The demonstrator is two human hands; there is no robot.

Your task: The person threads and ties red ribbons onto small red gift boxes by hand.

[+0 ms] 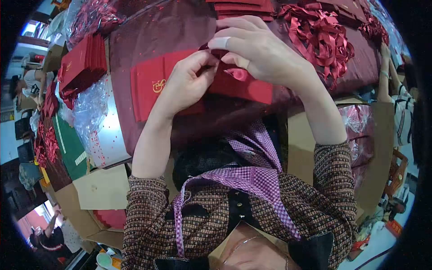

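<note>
Flat on the cloth-covered table lies a red paper piece with gold lettering [150, 87], apparently a folded gift bag or envelope; its right part [256, 90] extends beneath my right hand. My left hand [193, 78] is closed in a pinch over its middle, fingertips on a dark red ribbon [204, 46]. Close above and to the right, my right hand [252, 51], with a whitish covering on one finger, is bent around the same ribbon, its fingertips almost meeting the left ones. A shiny red ribbon loop [237, 74] shows below the right fingers. The exact grip is partly hidden.
A heap of red ribbons [321, 42] lies on the maroon tablecloth [128, 49] at right. Red folders are stacked [245, 6] at the back, and upright red bags [83, 63] stand left beside clear plastic [90, 105]. Open cardboard boxes [105, 186] flank me; other people work at both sides.
</note>
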